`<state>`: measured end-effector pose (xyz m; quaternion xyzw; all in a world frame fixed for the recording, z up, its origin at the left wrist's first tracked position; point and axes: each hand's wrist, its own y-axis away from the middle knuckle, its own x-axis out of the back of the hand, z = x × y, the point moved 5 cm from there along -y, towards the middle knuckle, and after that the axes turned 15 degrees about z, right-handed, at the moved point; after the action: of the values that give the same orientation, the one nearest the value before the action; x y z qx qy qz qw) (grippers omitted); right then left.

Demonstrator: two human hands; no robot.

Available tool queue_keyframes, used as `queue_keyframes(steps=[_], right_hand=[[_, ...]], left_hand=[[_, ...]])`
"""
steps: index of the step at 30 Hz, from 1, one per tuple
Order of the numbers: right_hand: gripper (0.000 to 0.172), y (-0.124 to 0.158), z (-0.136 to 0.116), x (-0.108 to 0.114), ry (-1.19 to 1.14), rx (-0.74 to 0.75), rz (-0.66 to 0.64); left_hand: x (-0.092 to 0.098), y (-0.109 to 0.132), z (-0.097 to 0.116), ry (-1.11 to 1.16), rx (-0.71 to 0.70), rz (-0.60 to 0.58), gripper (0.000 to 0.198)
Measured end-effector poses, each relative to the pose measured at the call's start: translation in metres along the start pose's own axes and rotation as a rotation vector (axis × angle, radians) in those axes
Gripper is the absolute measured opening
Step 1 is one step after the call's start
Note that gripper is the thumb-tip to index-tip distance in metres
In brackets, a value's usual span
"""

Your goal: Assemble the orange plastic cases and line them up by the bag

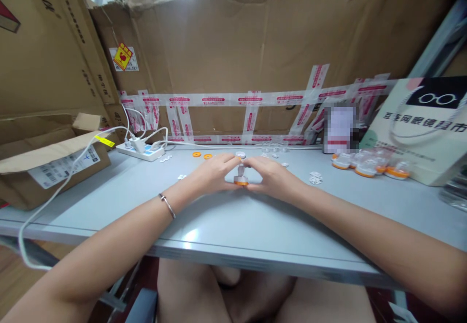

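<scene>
My left hand (213,172) and my right hand (269,177) meet at the middle of the grey table (226,216). Between their fingertips stands a small clear plastic piece with an orange base (241,178), resting on the table. Both hands pinch it from either side, fingers curled. A thin bracelet (167,205) circles my left wrist. Two loose orange rings (202,155) lie just beyond my left hand. A small white cap (240,155) sits right behind the held piece.
Several finished clear-and-orange pieces (368,165) are grouped at the right, before a white paper bag (419,128). Small clear parts (315,177) are scattered about. A white power strip (140,150) with cables and an open carton (51,157) stand left. A taped cardboard wall (255,60) closes the back.
</scene>
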<state>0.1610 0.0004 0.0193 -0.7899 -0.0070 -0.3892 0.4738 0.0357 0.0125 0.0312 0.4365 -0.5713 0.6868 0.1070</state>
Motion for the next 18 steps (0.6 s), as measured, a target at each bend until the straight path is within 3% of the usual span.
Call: queue_keyframes(steps=[4, 6, 9, 12, 15, 18], right_hand=[[0.062, -0.001, 0.016, -0.001, -0.423, -0.405, 0.068], [0.054, 0.000, 0.017, -0.008, -0.654, -0.564, 0.005], [0.030, 0.002, 0.009, -0.018, -0.901, -0.652, -0.118], [0.026, 0.005, 0.006, -0.025, -0.972, -0.709, -0.132], [0.026, 0.009, 0.011, -0.030, -0.877, -0.788, -0.116], [0.026, 0.010, 0.015, -0.030, -0.764, -0.791, -0.119]], left_hand=[[0.012, -0.004, -0.007, -0.051, 0.049, 0.177, 0.033], [0.015, -0.005, -0.006, -0.080, 0.037, 0.232, 0.032], [0.012, -0.005, -0.001, -0.065, 0.021, 0.246, 0.030], [0.008, -0.004, -0.001, 0.044, 0.077, 0.173, 0.032], [0.003, -0.001, -0.006, 0.312, 0.193, 0.015, 0.048], [0.000, 0.000, -0.013, 0.537, 0.319, -0.045, 0.052]])
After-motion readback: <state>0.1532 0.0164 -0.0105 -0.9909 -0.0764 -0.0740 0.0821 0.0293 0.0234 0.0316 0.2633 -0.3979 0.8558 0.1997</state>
